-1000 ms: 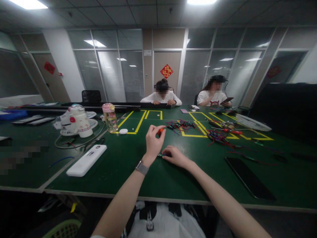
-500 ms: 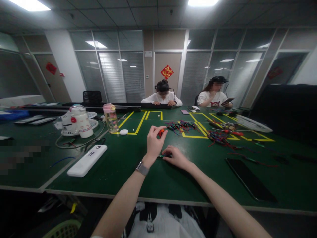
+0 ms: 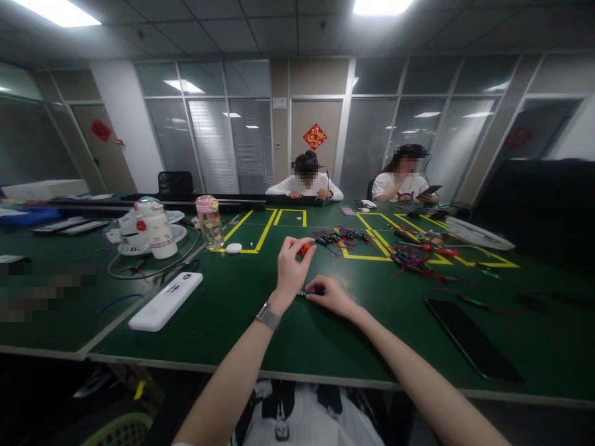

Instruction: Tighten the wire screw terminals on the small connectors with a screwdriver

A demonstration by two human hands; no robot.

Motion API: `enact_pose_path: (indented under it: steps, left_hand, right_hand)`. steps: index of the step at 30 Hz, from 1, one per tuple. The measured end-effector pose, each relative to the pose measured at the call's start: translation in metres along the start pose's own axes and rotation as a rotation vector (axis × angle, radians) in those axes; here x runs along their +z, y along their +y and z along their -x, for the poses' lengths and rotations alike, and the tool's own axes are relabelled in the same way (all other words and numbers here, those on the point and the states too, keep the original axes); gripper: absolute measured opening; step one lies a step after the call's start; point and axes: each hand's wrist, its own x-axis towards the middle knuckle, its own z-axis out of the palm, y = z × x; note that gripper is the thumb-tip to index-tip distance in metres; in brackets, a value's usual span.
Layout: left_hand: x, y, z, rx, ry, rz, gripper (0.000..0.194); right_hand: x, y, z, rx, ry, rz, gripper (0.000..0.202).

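My left hand (image 3: pixel 292 269), a watch on its wrist, is raised over the table with thumb and fingers closed. Between them shows a small orange-red thing (image 3: pixel 304 250) with dark parts, mostly hidden, so its kind is unclear. Lower and to the right, my right hand (image 3: pixel 332 296) rests at the table with its fingertips pinched on a small green circuit board (image 3: pixel 302 293). Much of that board is covered by the fingers. Just beyond my hands lies a heap of small circuit boards with red and blue wires (image 3: pixel 341 238).
Another wired heap (image 3: pixel 411 257) and a red-handled tool (image 3: pixel 440 249) lie to the right, near a black phone (image 3: pixel 473 339). At left are a white power bank (image 3: pixel 166 301), a pink-lidded bottle (image 3: pixel 210 224) and a white jug (image 3: pixel 155 230). Two people sit across the green table (image 3: pixel 260 328).
Both hands keep their places and their grips. The view has shifted very slightly. Across the table, one person's hand has moved a little.
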Motion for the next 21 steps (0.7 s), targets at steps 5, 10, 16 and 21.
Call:
enact_pose_path:
  steps: [5,10,16,21]
  left_hand:
    - [-0.0001,-0.0006,0.0001,0.017,-0.063,0.073,0.03]
    - [0.0011,-0.0011,0.0012,0.014,-0.02,-0.001,0.022]
    - [0.0019,-0.0005,0.0018,0.015,-0.032,0.037,0.024]
    - [0.0009,0.0,0.0013,0.02,-0.061,0.045,0.028]
  right_hand:
    - [-0.0001,0.0014,-0.0006,0.019,-0.006,-0.029,0.018]
    - [0.0008,0.0021,-0.0011,0.044,-0.011,-0.058,0.02]
    - [-0.0003,-0.0008,-0.0001,0.049,-0.004,-0.06,0.017]
    - [-0.0005,-0.0018,0.0003,0.059,0.003,-0.067,0.017]
